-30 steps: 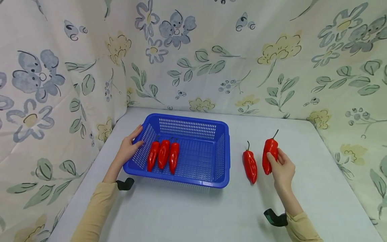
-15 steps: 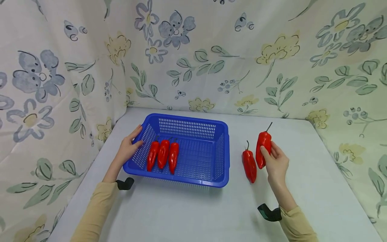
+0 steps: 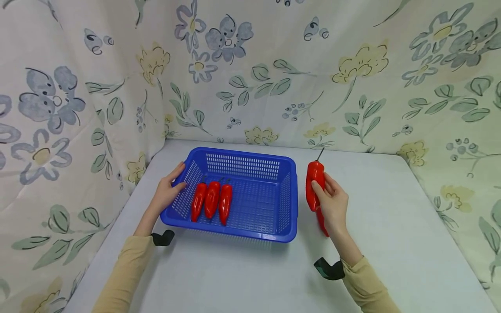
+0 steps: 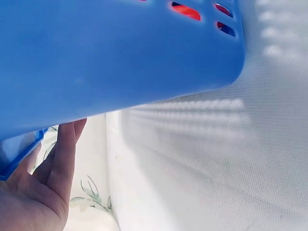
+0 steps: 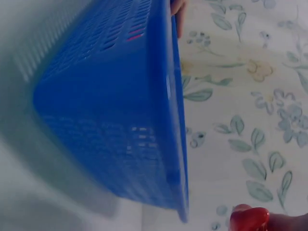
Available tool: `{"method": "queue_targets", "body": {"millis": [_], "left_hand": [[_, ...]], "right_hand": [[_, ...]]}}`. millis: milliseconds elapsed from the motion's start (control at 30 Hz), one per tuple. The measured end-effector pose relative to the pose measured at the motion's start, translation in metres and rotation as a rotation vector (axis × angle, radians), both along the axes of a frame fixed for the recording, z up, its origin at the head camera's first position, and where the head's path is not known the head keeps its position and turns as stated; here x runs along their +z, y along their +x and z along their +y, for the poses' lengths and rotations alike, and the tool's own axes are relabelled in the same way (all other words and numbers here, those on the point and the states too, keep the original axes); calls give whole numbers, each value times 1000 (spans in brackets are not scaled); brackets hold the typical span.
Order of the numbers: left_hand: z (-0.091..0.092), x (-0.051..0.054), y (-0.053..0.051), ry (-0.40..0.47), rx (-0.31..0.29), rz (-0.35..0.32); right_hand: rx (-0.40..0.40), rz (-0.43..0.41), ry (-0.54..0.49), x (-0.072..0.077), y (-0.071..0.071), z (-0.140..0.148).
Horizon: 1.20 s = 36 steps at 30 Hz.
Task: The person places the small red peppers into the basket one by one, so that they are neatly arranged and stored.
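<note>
A blue plastic basket (image 3: pixel 235 233) with perforated walls stands left of the table's middle. My left hand (image 3: pixel 163 194) grips its left rim, thumb on the inner side. Three red peppers (image 3: pixel 212 200) lie side by side in the basket's left half, stems toward the back. Just right of the basket, my right hand (image 3: pixel 333 205) holds another red pepper (image 3: pixel 314 173) above the table, stem up. Below it, a further red pepper (image 3: pixel 322 224) rests on the table, mostly hidden by the hand and the held pepper. In the right wrist view, only the tip of the held pepper (image 5: pixel 248 219) shows.
A white table (image 3: pixel 219 274) carries everything. Floral curtains (image 3: pixel 250 87) hang behind it and along its left and right sides. Dark curved pieces stick out at both wrists beside the sleeves (image 3: pixel 364 282).
My right hand has carried the held pepper left toward the basket and slightly up, now over the pepper lying on the table. The left hand and the basket have stayed put.
</note>
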State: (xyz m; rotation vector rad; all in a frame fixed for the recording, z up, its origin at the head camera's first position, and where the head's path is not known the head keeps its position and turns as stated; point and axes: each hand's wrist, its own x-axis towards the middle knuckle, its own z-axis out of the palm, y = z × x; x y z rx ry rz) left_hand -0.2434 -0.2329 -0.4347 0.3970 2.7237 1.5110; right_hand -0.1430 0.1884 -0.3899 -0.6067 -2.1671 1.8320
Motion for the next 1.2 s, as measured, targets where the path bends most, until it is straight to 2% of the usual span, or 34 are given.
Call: {"method": "queue_targets", "body": {"millis": [133, 233, 533, 967, 1200], "left_hand": [[8, 15, 9, 11, -7, -4], [11, 20, 13, 0, -5, -4], [10, 21, 13, 3, -11, -4], [10, 20, 14, 4, -11, -13], [11, 21, 13, -10, -8, -11]], "right_hand": [[41, 44, -19, 3, -4, -12], [65, 69, -29, 4, -7, -22], [115, 76, -87, 6, -14, -56], [164, 164, -169, 5, -22, -101], [185, 126, -177, -3, -25, -125]]}}
